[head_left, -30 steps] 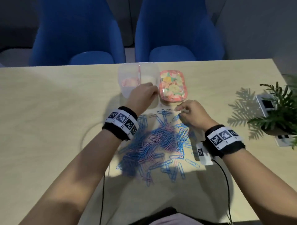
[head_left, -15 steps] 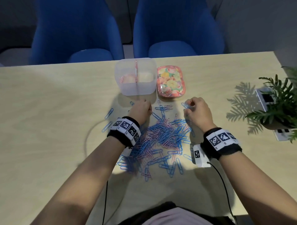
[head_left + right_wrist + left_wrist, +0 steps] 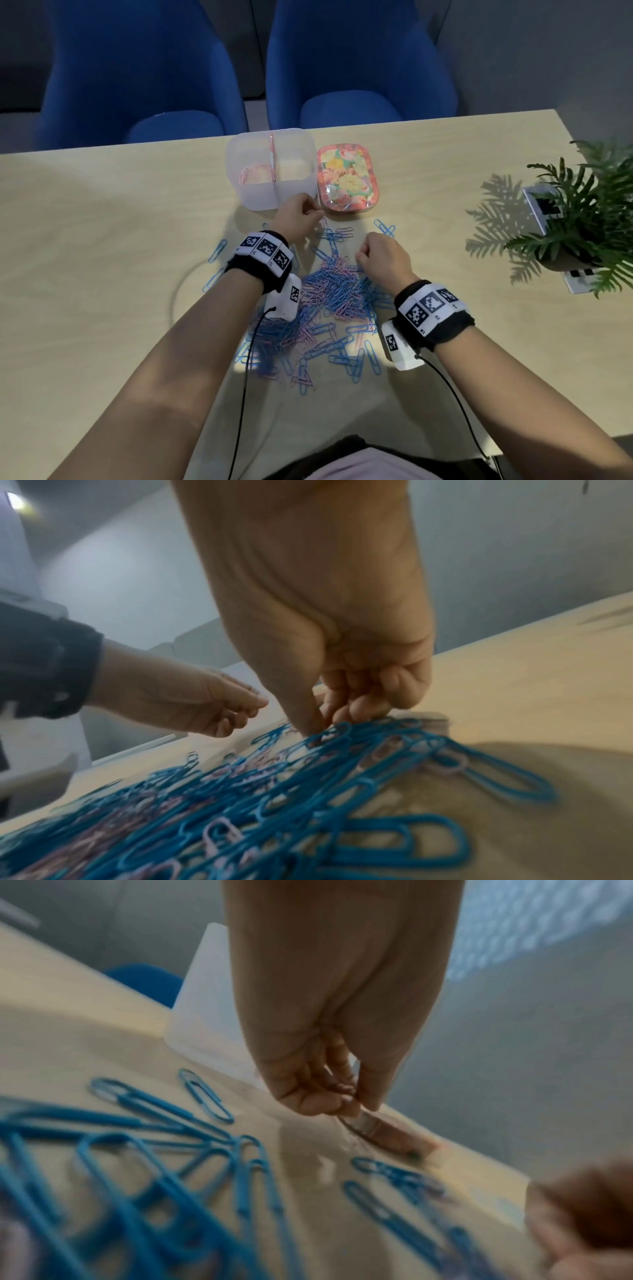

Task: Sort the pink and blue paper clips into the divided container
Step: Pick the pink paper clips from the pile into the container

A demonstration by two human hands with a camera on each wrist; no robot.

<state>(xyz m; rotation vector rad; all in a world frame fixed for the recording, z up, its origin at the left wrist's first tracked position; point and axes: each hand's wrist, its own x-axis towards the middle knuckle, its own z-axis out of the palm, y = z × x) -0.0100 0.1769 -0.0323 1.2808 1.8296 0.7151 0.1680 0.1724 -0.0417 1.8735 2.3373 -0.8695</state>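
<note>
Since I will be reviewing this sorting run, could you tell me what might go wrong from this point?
The right hand digs its fingertips into the tangled pile of clips, so linked blue and pink clips may lift together and land in the wrong half of the divided container. The left hand works close to the container's near wall and could nudge it. Stray blue clips lie scattered and may be missed.

Left hand (image 3: pixel 297 219) rose toward container (image 3: pixel 260 195); right hand (image 3: pixel 383 262) dropped onto pile (image 3: pixel 329 301).

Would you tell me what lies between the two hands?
Loose blue clips on bare table, in the head view, between left hand and right hand.
</note>
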